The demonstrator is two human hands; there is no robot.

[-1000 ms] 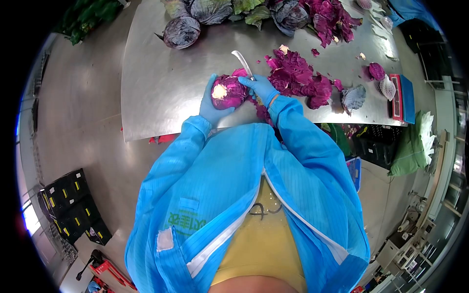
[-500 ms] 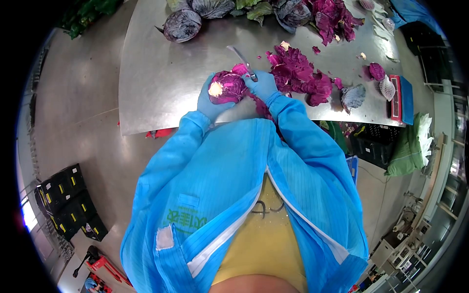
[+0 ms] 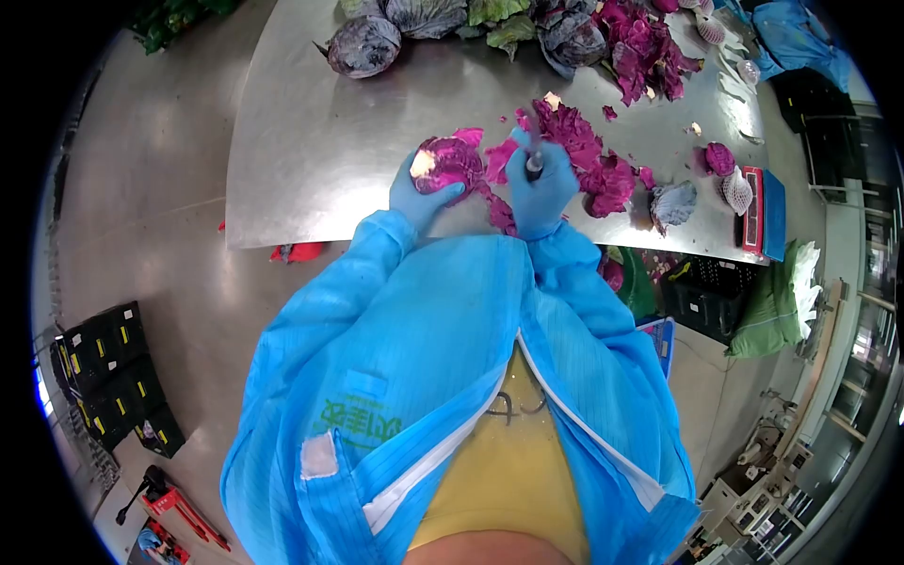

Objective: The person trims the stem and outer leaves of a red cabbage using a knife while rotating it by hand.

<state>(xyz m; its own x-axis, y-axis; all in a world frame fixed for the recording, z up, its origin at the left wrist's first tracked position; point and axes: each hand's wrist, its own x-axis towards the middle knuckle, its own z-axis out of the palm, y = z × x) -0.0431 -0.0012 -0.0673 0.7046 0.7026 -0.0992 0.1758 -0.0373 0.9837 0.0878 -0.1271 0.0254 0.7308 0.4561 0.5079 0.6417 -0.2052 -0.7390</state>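
My left hand (image 3: 423, 199), in a blue glove, is closed around a trimmed red cabbage (image 3: 452, 164) whose pale cut stem faces left. Just to the right, my gloved right hand (image 3: 543, 190) grips a knife (image 3: 534, 162) by its dark handle; the blade points away from me and is smeared by motion. A loose purple leaf piece (image 3: 499, 161) is at the fingers of the right hand, between it and the cabbage. Cut-off purple leaves (image 3: 570, 132) lie in a pile beyond and right of that hand.
Untrimmed cabbages (image 3: 364, 47) and leaves line the far side of the steel table (image 3: 311, 160). At right are a small cabbage (image 3: 719, 159), a net-wrapped one (image 3: 736, 192), a grey-purple leaf (image 3: 673, 204) and a red-and-blue box (image 3: 764, 213). A black crate (image 3: 706, 297) stands below the edge.
My right hand has moved right, away from the cabbage, with the knife, and a leaf piece is now beside its fingers. My left hand and the cabbage have shifted slightly right in view.
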